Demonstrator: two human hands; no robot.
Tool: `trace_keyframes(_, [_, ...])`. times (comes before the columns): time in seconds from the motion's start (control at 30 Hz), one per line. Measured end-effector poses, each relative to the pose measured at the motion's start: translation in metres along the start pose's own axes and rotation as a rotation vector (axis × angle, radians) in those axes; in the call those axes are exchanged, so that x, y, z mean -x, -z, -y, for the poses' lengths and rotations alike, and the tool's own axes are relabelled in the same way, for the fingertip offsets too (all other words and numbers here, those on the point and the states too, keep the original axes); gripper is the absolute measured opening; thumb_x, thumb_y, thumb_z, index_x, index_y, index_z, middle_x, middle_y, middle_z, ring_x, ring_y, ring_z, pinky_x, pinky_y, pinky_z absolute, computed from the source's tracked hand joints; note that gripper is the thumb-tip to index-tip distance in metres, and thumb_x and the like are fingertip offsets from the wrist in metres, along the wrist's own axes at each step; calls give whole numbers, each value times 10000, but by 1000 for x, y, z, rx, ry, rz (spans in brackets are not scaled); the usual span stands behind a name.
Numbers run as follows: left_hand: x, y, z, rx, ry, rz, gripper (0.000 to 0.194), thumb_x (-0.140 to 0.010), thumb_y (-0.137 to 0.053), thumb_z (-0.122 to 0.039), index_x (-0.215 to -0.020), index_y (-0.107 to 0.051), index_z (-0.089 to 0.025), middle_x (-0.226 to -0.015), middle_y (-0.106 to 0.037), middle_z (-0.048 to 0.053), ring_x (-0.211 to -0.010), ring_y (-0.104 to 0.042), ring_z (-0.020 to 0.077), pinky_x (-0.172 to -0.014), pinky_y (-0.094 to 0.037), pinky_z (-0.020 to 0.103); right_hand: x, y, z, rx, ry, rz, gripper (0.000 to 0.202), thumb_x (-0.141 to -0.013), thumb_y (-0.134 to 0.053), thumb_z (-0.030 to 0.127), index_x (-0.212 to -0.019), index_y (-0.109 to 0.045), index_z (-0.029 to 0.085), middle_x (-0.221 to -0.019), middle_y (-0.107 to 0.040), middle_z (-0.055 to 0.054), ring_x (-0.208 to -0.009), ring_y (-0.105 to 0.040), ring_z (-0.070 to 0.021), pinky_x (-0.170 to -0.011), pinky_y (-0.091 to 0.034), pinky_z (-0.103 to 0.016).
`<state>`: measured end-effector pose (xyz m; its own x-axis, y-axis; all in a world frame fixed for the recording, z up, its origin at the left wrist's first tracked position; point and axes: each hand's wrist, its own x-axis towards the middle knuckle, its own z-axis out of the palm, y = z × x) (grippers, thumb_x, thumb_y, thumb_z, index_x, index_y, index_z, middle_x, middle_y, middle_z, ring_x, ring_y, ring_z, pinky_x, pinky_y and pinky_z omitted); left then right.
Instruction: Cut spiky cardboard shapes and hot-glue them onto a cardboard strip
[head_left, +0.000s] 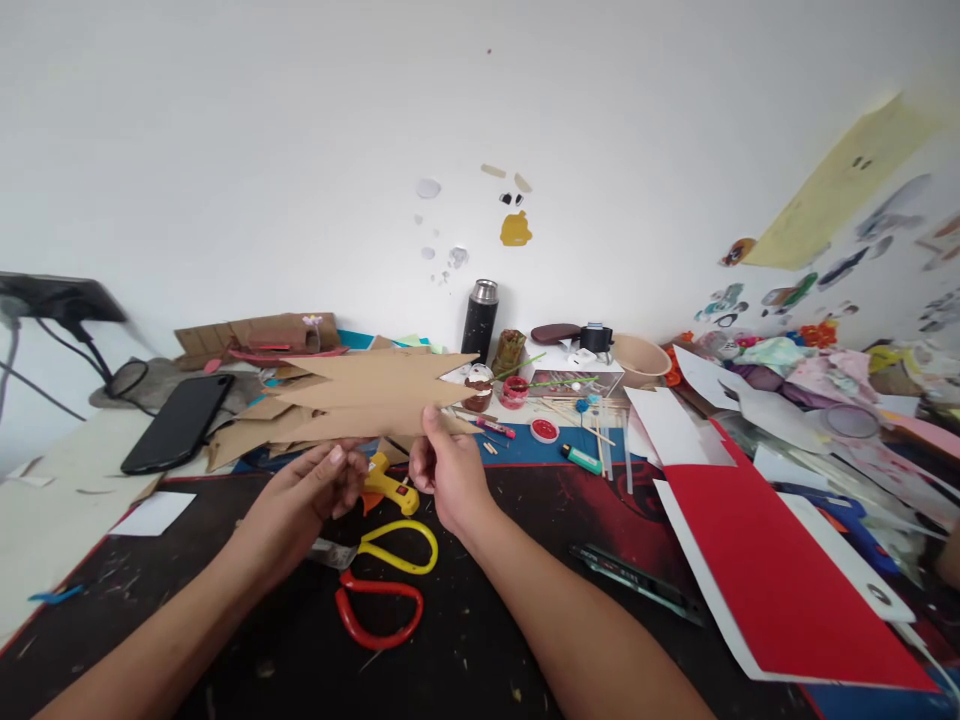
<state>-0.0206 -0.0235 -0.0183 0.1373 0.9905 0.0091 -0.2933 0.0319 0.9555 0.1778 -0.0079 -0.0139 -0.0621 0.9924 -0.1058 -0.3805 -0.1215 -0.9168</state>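
Note:
A flat brown cardboard piece [367, 393] with pointed, zigzag ends is held up above the mat. My right hand [450, 470] pinches its lower right edge, thumb on the front face. Just below its lower left edge is my left hand [311, 490], fingers curled and thumb against them; what they hold, if anything, is too small to tell. Behind and between the hands lies a yellow glue gun [391, 488], partly hidden. Scissors [380, 612] with one yellow and one red handle lie below, their blades partly covered by my left hand.
A black phone [178, 424] and cardboard scraps are at the left. Toward the wall stand a black thermos [480, 318] and small jars. At right lie a cutter knife [637, 582], a green lighter [582, 459], red card [780, 570] and a blue glue gun [855, 528].

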Motion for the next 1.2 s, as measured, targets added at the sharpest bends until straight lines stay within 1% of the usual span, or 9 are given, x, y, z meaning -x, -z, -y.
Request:
trace_keyframes(0.2, [-3, -3, -1, 285, 112, -94, 449, -711, -1137, -502, -833, -799, -235, -708, -735, 9, -573, -612, 162, -473, -521, 241, 7, -5, -8, 48, 34, 137, 868, -868, -760, 1007, -540, -533, 236, -487, -476, 22, -426, -386, -83, -429, -244, -243])
trace_keyframes(0.37, [-3, -2, -13, 328, 62, -200, 228, -847, -1013, -265, -902, -794, -241, -711, -719, -30, -558, -615, 147, -472, -551, 222, 13, -7, -6, 31, 33, 232, 872, -756, -807, 1067, -637, -554, 241, -541, -534, 33, -422, -428, -89, -425, -243, -246])
trace_keyframes(0.53, [-12, 4, -32, 430, -4, -425, 258, -764, -908, -92, -800, -683, -214, -675, -696, -55, -484, -540, 101, -421, -498, 187, 11, -4, 2, -55, -7, 224, 909, -754, -734, 1119, -714, -639, 215, -593, -592, 14, -424, -448, -88, -411, -214, -247])
trace_keyframes(0.63, [-15, 11, -41, 441, -26, -488, 249, -720, -878, -100, -879, -721, -211, -749, -786, -48, -500, -609, 108, -413, -493, 177, 9, -2, 6, -79, -10, 196, 936, -791, -727, 1094, -939, -808, 174, -604, -594, 30, -435, -432, -91, -419, -208, -242])
trace_keyframes(0.73, [-13, 11, -44, 358, 73, -523, 364, -664, -922, -184, -1009, -806, -183, -846, -876, 31, -627, -774, 206, -510, -634, 250, 6, -1, 9, -79, -55, 156, 979, -809, -698, 1095, -1014, -847, 150, -595, -579, 37, -435, -416, -94, -417, -193, -244])
trace_keyframes(0.8, [-9, 7, -43, 223, 179, -481, 448, -583, -1009, -289, -970, -814, -176, -800, -870, 71, -606, -790, 267, -501, -657, 317, 3, 0, 9, -74, -80, 143, 974, -792, -701, 1102, -970, -834, 154, -586, -571, 41, -428, -400, -91, -412, -190, -244])
trace_keyframes(0.93, [1, 2, -36, -43, 266, -341, 586, -455, -1124, -529, -801, -779, -205, -714, -840, 86, -523, -750, 269, -492, -639, 344, 1, 4, 7, -6, -97, 196, 871, -741, -806, 1061, -866, -750, 202, -590, -559, 56, -446, -417, -96, -411, -238, -242])
trace_keyframes(1.07, [7, 3, -32, -176, 296, -256, 659, -490, -1107, -726, -749, -799, -205, -742, -860, 127, -612, -803, 293, -534, -636, 326, 8, 3, 0, 117, -125, 316, 778, -722, -930, 964, -858, -727, 225, -669, -621, 45, -535, -521, -127, -497, -397, -256])
trace_keyframes(1.2, [8, 3, -34, -185, 262, -220, 663, -572, -1075, -768, -821, -838, -201, -748, -862, 113, -579, -771, 267, -530, -623, 326, 11, 1, -6, 195, -34, 336, 695, -759, -981, 856, -914, -803, 202, -868, -757, -18, -740, -648, -178, -723, -530, -319])
